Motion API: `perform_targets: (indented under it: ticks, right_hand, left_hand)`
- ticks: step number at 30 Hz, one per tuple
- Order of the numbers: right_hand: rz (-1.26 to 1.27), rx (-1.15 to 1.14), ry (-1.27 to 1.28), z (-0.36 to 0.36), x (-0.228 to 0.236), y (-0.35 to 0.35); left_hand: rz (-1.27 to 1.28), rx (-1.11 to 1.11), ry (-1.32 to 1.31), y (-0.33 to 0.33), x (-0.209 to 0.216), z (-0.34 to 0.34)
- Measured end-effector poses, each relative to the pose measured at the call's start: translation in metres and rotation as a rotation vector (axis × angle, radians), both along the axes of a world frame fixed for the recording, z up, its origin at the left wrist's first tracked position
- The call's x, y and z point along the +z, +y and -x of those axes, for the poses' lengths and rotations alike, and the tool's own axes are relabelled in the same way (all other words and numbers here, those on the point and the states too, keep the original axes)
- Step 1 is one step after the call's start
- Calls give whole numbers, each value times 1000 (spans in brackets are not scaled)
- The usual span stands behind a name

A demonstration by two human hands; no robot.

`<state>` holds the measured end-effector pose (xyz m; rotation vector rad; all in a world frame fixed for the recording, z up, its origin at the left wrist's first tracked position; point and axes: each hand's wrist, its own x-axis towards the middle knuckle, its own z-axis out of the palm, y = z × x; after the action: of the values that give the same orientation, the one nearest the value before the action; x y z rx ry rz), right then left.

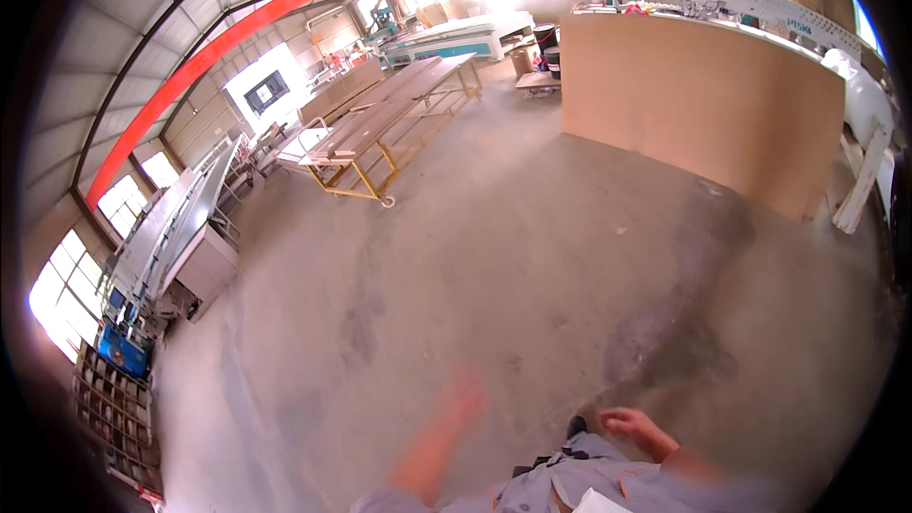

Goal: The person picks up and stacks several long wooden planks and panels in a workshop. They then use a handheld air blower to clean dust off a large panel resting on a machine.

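Note:
My left hand (463, 401) hangs over the bare concrete floor (494, 275), smeared by motion so its fingers cannot be made out. Close to the front of my grey work clothes (560, 475) is my right hand (638, 426). Its fingers are loosely bent with a gap between them, and nothing shows in its grasp. Neither hand touches any object that I can see. One dark shoe (577, 426) shows between the hands.
A yellow-framed wheeled cart (380, 166) carries long brown boards (399, 95). To the right stands a large brown panel (698, 104) with machinery behind it. A long roller conveyor (195, 209) runs along the left, near a rack of small compartments (114, 408).

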<state>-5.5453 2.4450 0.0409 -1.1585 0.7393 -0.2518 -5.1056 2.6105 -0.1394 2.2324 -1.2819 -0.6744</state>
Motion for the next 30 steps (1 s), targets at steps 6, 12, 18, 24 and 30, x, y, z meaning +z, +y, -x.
perform_targets:
  ticks: [6,12,18,24,30]
  right_hand:
    - [-151,851,-794,-208,193,-171]
    - [-181,1562,-795,-341,243,-282]
    - [146,1393,-1018,-478,250,-417]
    - [893,1110,-1045,-596,285,-552]
    - [1202,707,-1091,-714,310,-713]
  left_hand:
    - [-696,10,131,26,-82,-28]
    - [-788,198,221,-117,-74,-130]
    - [-548,107,76,-286,-128,-271]
    - [-74,126,-11,-661,120,-434]
    - [-108,157,149,-844,140,-548]
